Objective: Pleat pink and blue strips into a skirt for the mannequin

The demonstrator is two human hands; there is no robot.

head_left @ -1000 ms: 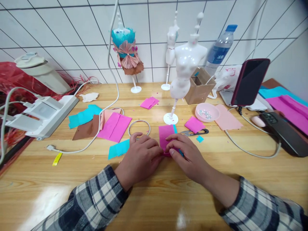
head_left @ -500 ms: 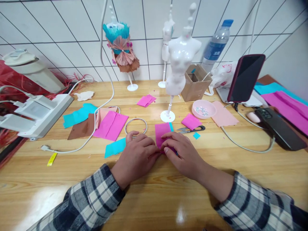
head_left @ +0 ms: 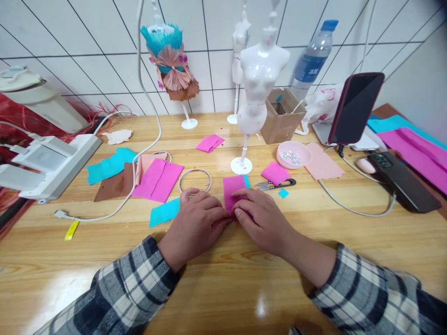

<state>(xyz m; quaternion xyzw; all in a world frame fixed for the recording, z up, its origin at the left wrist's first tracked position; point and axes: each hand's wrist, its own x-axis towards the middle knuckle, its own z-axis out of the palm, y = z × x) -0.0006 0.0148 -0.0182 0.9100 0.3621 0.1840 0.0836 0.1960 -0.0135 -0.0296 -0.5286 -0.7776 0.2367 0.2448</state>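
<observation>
A small magenta piece of crepe paper (head_left: 231,188) lies flat on the wooden table, with a strip of blue paper (head_left: 247,180) showing at its right edge. My left hand (head_left: 199,225) pinches the near edge of the magenta paper with thumb and fingers. From the other side, my right hand (head_left: 263,218) is closed on the same edge, its thumb close to the left fingertips. Both hands partly hide that edge. Just beyond my right hand lie thread snips (head_left: 279,184), a magenta paper packet (head_left: 275,172) and a turquoise scrap (head_left: 283,193).
Behind the paper stands a white mannequin (head_left: 258,88); a dressed one (head_left: 176,70) is further left. A pink bowl (head_left: 294,156) holds rhinestones. A white cable (head_left: 115,211) crosses the left side, near a power strip (head_left: 63,172). Two phones (head_left: 359,111) are at right.
The whole view has shifted slightly, so everything sits a little higher and further left. Both hands keep their hold on the magenta paper, with barely any finger movement.
</observation>
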